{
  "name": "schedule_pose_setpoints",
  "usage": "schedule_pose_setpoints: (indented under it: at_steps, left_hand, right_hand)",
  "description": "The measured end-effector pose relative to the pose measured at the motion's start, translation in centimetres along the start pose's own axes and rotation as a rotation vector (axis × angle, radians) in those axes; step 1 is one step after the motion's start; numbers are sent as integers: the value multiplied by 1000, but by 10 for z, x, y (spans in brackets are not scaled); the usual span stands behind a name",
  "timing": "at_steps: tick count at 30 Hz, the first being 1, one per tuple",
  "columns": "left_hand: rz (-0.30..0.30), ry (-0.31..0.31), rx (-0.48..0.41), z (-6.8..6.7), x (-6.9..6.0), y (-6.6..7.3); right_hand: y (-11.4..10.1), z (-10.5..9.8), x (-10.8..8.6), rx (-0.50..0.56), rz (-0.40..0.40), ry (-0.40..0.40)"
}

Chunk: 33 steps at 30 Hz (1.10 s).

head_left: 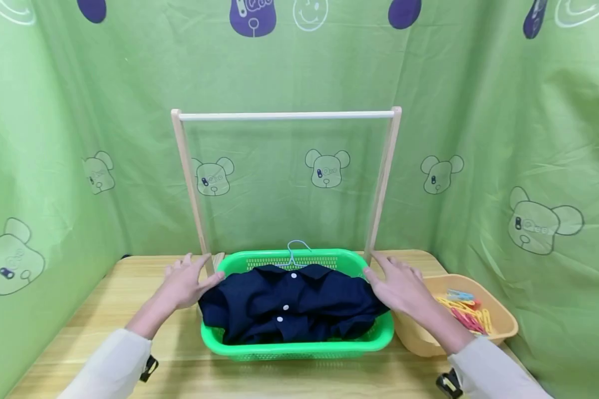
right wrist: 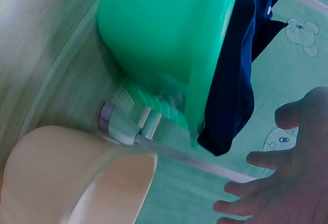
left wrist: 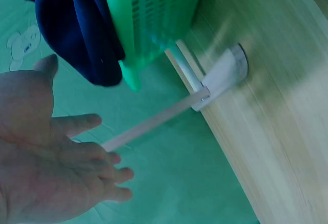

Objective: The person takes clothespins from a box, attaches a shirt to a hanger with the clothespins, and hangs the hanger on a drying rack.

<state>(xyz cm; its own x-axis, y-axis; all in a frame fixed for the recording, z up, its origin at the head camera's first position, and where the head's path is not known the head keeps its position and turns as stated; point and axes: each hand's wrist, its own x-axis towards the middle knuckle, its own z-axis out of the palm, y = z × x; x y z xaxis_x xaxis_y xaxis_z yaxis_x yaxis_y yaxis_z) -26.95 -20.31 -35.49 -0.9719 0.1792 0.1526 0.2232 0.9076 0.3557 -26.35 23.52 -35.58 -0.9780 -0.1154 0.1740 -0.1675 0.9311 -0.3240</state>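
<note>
At the left, the left hand (head_left: 183, 281) is spread wide with nothing in its fingers, its thumb near one end of a dark navy shirt (head_left: 259, 302); the left wrist view shows a gap between them. The shirt lies bunched across the green basket (head_left: 299, 348), both ends spilling over its rim, with a pale hanger (head_left: 292, 256) poking up at the collar. Lifting it well would likely mean taking both ends evenly, collar and hanger kept together, and clearing the rim before the rack (head_left: 287, 116) behind. The right hand (head_left: 398, 284) mirrors the left, fingers parted, holding nothing, apart from the cloth; its forearm crosses above an orange bin (head_left: 512, 326) of clothes pegs (head_left: 466, 318), so care is needed there. The table (head_left: 105, 310) is light wood-grain, enclosed by green bear-print curtains (head_left: 279, 72) at the back and both sides.
</note>
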Motion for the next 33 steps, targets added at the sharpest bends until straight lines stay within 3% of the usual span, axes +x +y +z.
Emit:
schedule_pose_setpoints:
  at_steps: [4,9,17,33]
  left_hand:
    - [40,-48,-27,3,2,9]
    - [29,-105,-20,9,5,18]
    - [50,-110,23,15,7,24]
    - [43,-80,17,19,10,24]
  right_hand:
    - [-7,2,2,5,-17,12]
    - [-11,8,4,-16,-20,15]
    - [-13,15,6,-39,-67,44]
    - [-12,19,12,-52,-95,-2]
